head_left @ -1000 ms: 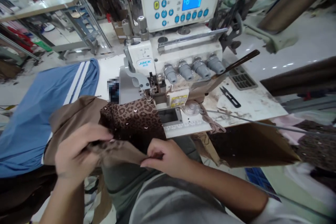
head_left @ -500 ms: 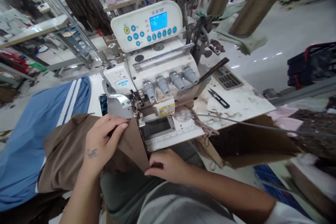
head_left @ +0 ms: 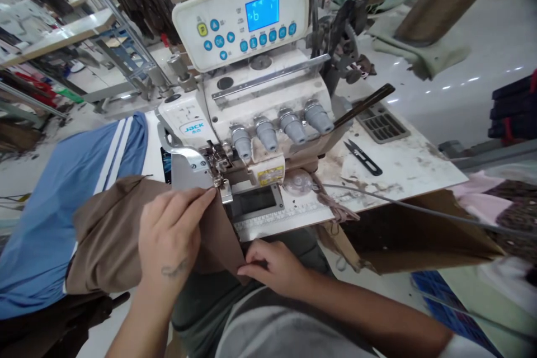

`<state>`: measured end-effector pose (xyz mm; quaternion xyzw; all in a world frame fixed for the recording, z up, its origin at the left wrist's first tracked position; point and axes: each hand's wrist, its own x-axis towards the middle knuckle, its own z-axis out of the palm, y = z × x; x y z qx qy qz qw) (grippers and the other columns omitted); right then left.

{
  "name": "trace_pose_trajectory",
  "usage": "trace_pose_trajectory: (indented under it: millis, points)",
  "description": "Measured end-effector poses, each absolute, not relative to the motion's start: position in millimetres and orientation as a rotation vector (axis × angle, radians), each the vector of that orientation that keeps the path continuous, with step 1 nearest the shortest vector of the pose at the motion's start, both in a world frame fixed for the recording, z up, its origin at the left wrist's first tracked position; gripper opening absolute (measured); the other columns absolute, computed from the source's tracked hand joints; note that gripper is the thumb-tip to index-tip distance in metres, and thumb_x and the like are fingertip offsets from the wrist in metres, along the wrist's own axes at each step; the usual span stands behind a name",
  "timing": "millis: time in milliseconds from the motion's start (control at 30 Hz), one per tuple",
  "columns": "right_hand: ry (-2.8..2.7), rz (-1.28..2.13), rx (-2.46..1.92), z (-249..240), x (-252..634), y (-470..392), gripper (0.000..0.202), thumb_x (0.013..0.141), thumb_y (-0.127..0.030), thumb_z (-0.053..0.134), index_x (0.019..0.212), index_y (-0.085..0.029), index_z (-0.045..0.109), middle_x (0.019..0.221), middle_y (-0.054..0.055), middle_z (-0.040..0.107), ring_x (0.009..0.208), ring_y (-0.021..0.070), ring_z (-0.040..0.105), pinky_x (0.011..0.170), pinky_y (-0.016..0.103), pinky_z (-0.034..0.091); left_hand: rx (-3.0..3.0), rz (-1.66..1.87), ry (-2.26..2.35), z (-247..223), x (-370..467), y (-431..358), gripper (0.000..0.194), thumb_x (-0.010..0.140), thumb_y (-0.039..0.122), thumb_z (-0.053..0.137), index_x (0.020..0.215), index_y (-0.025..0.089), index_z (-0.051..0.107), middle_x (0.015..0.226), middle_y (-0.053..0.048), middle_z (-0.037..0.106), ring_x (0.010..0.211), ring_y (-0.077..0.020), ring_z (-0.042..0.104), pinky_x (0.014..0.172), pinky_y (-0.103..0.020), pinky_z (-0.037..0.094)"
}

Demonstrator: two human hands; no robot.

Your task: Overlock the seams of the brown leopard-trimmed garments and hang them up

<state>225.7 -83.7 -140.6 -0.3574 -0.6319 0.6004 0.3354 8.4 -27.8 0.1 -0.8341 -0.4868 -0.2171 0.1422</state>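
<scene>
Head view: brown cloth (head_left: 222,235) against sewing machine (head_left: 268,95), maybe under foot (head_left: 218,180); pinched between closed fingertips by left hand (head_left: 168,235) there, right hand (head_left: 274,268) at near corner. Risk: skewed edge from uneven pull.

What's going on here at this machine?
A person is working brown fabric with both hands at a white sewing machine with a lit blue screen. The left hand has its fingertips on the fabric close to the presser foot; whether it pinches or only presses is unclear. The right hand pinches the edge nearer the person, off the table's front. Blue striped cloth lies to the left, and black snips lie on the table to the right.
</scene>
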Motion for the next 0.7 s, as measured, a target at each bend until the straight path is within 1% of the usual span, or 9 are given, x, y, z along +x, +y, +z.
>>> trace_pose_trajectory:
  millis: [67,167,267,367,433,500,567,633,700]
  points:
    - [-1.664,1.526,-0.905,-142,228,-83,0.044,0.096,-0.062,0.071,0.084,-0.020,0.069,0.066,-0.001,0.068,0.058,0.0128,0.058,0.057,0.023,0.038,-2.442,-0.578,-1.419,-2,18,-39,0.053,0.095,0.004,0.063,0.147,0.019,0.063,0.133,-0.010,0.074,0.113,-0.0271,0.066,0.103,-0.043,0.048]
    - [-1.673,1.433,-0.883,-142,229,-81,0.044,0.098,-0.061,0.070,0.084,-0.020,0.070,0.065,-0.001,0.069,0.055,0.0124,0.059,0.056,0.022,0.040,-2.453,-0.628,-1.467,-5,29,-46,0.051,0.096,0.014,0.067,0.147,0.013,0.059,0.144,-0.013,0.068,0.130,-0.0285,0.064,0.116,-0.042,0.045]
    - [-1.669,1.306,-0.881,-140,226,-80,0.044,0.100,-0.061,0.068,0.083,-0.020,0.071,0.063,-0.001,0.070,0.054,0.0121,0.062,0.054,0.021,0.041,-2.450,-0.641,-1.537,-6,32,-43,0.039,0.098,0.016,0.066,0.136,0.013,0.061,0.144,-0.012,0.069,0.133,-0.0263,0.063,0.119,-0.040,0.044]
    - [-1.649,1.239,-0.852,-137,223,-80,0.042,0.101,-0.058,0.069,0.082,-0.020,0.070,0.061,-0.002,0.069,0.051,0.0106,0.060,0.051,0.021,0.039,-2.450,-0.625,-1.591,-5,31,-39,0.027,0.099,0.016,0.065,0.126,0.016,0.061,0.144,-0.010,0.069,0.135,-0.0237,0.062,0.120,-0.036,0.043]
    - [-1.607,1.224,-0.843,-132,220,-78,0.039,0.101,-0.056,0.070,0.083,-0.020,0.070,0.060,-0.003,0.069,0.049,0.0098,0.059,0.050,0.020,0.038,-2.443,-0.632,-1.638,-2,28,-35,0.021,0.100,0.018,0.062,0.121,0.018,0.060,0.145,-0.010,0.068,0.137,-0.0237,0.062,0.119,-0.035,0.043]
    - [-1.549,1.208,-0.850,-123,218,-72,0.038,0.100,-0.054,0.072,0.082,-0.021,0.068,0.059,-0.003,0.068,0.047,0.0094,0.057,0.049,0.020,0.038,-2.436,-0.611,-1.721,2,23,-28,0.013,0.103,0.024,0.059,0.115,0.019,0.060,0.143,-0.011,0.069,0.135,-0.0254,0.063,0.114,-0.035,0.046]
    - [-1.496,1.203,-0.859,-112,215,-61,0.038,0.099,-0.053,0.073,0.079,-0.021,0.066,0.057,-0.004,0.066,0.045,0.0088,0.054,0.048,0.020,0.037,-2.412,-0.557,-1.828,7,17,-15,0.013,0.104,0.033,0.056,0.108,0.021,0.059,0.132,-0.011,0.072,0.124,-0.0269,0.069,0.100,-0.036,0.052]
    - [-1.447,1.203,-0.866,-100,211,-47,0.039,0.099,-0.052,0.074,0.078,-0.021,0.064,0.056,-0.005,0.063,0.045,0.0082,0.052,0.047,0.019,0.036,-2.355,-0.501,-1.934,11,9,2,0.020,0.103,0.042,0.056,0.102,0.023,0.060,0.109,-0.008,0.075,0.104,-0.0272,0.073,0.083,-0.035,0.053]
    - [-1.408,1.206,-0.869,-89,208,-33,0.038,0.099,-0.050,0.074,0.077,-0.020,0.062,0.055,-0.006,0.060,0.046,0.0077,0.051,0.047,0.019,0.035,-2.282,-0.452,-2.024,11,0,24,0.027,0.099,0.049,0.058,0.096,0.023,0.063,0.089,-0.006,0.072,0.087,-0.0277,0.073,0.071,-0.036,0.050]
